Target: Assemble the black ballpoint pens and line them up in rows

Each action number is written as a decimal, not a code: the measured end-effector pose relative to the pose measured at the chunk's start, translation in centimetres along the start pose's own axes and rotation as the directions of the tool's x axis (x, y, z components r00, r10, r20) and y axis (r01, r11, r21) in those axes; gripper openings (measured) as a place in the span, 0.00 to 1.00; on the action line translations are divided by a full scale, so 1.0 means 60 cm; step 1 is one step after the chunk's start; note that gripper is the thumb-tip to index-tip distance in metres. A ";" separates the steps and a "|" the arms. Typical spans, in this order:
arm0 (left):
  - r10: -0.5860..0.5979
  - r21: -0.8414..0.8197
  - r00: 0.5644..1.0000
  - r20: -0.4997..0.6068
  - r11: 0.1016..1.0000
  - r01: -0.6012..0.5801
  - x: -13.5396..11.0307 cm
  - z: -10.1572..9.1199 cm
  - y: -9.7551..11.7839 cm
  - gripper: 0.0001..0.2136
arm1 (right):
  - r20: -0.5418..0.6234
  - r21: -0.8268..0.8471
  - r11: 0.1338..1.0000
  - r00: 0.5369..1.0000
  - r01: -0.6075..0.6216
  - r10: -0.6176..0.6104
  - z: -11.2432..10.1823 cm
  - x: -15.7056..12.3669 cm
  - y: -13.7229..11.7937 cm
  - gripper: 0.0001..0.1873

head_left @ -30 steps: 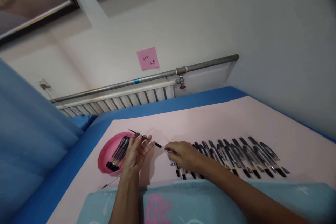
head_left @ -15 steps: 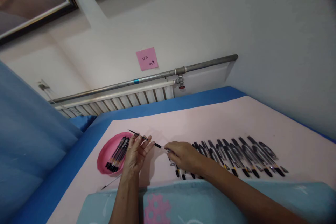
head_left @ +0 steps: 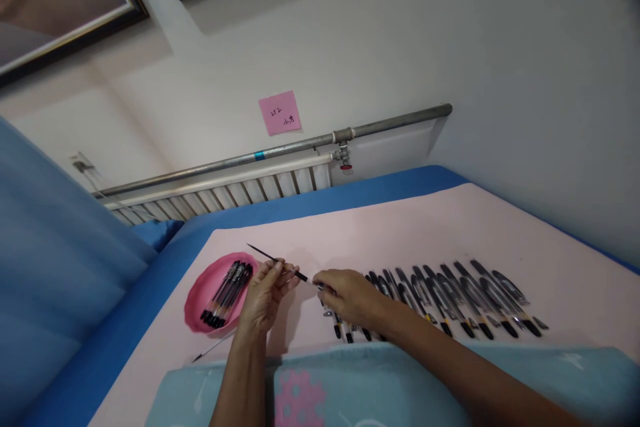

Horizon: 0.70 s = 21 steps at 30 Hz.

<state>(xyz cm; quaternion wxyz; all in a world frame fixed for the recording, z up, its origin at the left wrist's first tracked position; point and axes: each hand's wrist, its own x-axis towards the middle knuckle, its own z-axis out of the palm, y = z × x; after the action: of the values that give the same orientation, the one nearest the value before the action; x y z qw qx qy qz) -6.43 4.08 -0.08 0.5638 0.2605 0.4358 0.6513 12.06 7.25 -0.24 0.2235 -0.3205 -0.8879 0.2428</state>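
A slim black pen refill slants across the gap between my hands, its thin end pointing up and left. My left hand pinches it near the middle between thumb and fingers. The fingers of my right hand are closed on its lower right end, where a short pale section shows; the very tip is hidden. Beside and partly under my right hand lie disassembled pen parts, black and clear, in a long row. Left of my left hand, several black pens rest in a pink dish.
A single thin refill lies below the dish. Pink sheeting covers the blue-edged table. Behind it are a radiator and a metal pipe along the wall. A blue curtain hangs on the left.
My left hand has slid a little right and down along the refill, closer to my right hand, baring more of the thin end. My right hand stays in nearly the same place.
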 end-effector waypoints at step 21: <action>0.054 0.147 0.995 -0.083 0.988 -0.041 0.005 0.003 -0.012 0.13 | -0.010 -0.130 0.991 1.000 0.007 -0.008 0.008 -0.004 0.001 0.12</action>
<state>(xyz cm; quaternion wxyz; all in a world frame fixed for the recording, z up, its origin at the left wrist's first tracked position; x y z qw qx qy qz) -6.00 4.41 -0.68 0.5082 0.2827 0.4999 0.6418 12.00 6.99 -0.73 0.2077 -0.3323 -0.9019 0.1819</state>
